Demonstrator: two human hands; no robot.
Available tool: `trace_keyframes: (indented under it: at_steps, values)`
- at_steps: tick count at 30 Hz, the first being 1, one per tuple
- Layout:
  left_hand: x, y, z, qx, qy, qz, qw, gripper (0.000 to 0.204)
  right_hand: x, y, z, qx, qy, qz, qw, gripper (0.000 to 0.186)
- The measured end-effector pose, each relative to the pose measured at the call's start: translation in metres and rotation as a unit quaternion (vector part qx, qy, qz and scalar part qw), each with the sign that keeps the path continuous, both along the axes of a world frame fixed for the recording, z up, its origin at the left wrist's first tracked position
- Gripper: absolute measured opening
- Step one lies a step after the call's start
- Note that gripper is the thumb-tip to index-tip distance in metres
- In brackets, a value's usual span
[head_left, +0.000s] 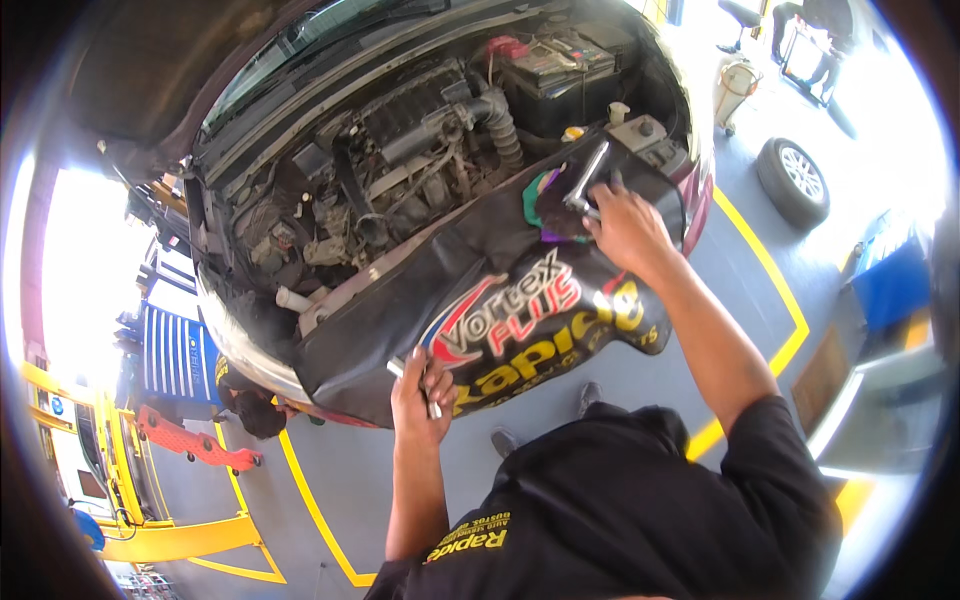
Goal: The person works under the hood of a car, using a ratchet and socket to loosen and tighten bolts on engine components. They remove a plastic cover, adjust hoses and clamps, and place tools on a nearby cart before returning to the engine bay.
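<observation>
My left hand (422, 396) is closed round a short, shiny metal bar (434, 409), whose ends stick out on either side of the fist; its exact kind I cannot tell. Farther right, my right hand (632, 232) has its fingers closed at the head end of a silver ratchet wrench (590, 172), with the handle pointing away from me. Beneath the wrench is a dark cloth patch with green and purple edges (548, 236). Both hands are above a black fender cover (390, 320) with coloured lettering, draped over the car's front.
Beyond the cover lies the open engine bay (400, 150), with a battery (560, 65) at its far right. A person (258, 412) crouches by the car's left front corner. A wheel (795, 182) lies at right; a red creeper (195, 440) and a yellow lift (180, 540) are at left.
</observation>
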State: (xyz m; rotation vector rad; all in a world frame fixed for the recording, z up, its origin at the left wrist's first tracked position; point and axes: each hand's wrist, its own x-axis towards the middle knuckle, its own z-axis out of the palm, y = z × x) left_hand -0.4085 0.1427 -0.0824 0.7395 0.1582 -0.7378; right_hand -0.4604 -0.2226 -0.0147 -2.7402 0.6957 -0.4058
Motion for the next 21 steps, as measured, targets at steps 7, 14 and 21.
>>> trace_keyframes:
  at_steps: [7, 14, 21]
  values:
    - [-0.04, -0.076, 0.019, -0.031, 0.015, -0.041, 0.999, 0.036, 0.014, -0.057, -0.047, 0.041, -0.052, 0.058, 0.996, 0.009]
    - [-0.021, -0.152, 0.047, -0.131, -0.026, -0.164, 0.977, 0.059, 0.018, -0.047, -0.039, -0.014, -0.052, 0.106, 0.993, 0.021]
    - [-0.019, -0.162, 0.061, -0.162, -0.001, -0.174, 0.971, 0.056, 0.041, -0.047, -0.047, 0.04, -0.017, 0.078, 0.996, 0.025]
